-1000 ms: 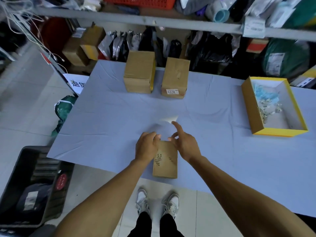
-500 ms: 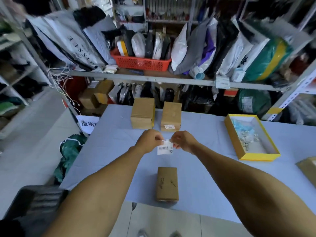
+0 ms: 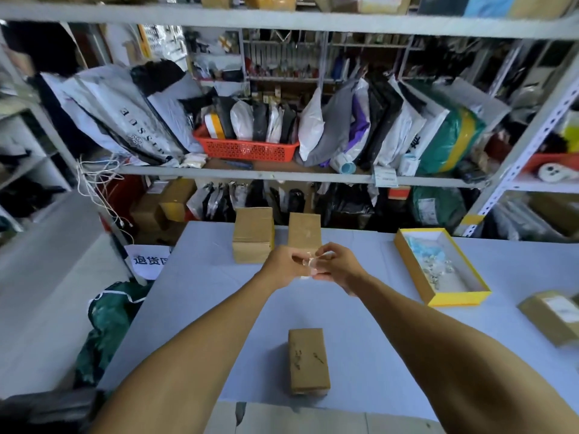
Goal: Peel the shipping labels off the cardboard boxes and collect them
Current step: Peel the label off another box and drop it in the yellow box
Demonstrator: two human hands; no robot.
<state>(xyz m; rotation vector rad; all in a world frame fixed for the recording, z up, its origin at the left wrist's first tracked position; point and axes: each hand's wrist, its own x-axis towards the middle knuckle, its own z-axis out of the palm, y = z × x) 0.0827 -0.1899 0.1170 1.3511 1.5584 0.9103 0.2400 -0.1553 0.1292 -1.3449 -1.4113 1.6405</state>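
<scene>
Left hand (image 3: 283,265) and right hand (image 3: 336,264) both pinch the peeled label (image 3: 310,267) (thin, limp, likely tacky); best held by its edges. Stripped box (image 3: 308,361) at 6 o'clock.

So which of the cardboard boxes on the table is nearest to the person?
The small box lying alone at the table's near edge, between the forearms. Two others stand far back; a fourth sits at far right.

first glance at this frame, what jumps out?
Both hands, left hand and right hand, meet mid-frame above the blue table, pinching a small crumpled label between them. A bare cardboard box lies near the front edge below. At right, a yellow-rimmed tray stands out.
</scene>
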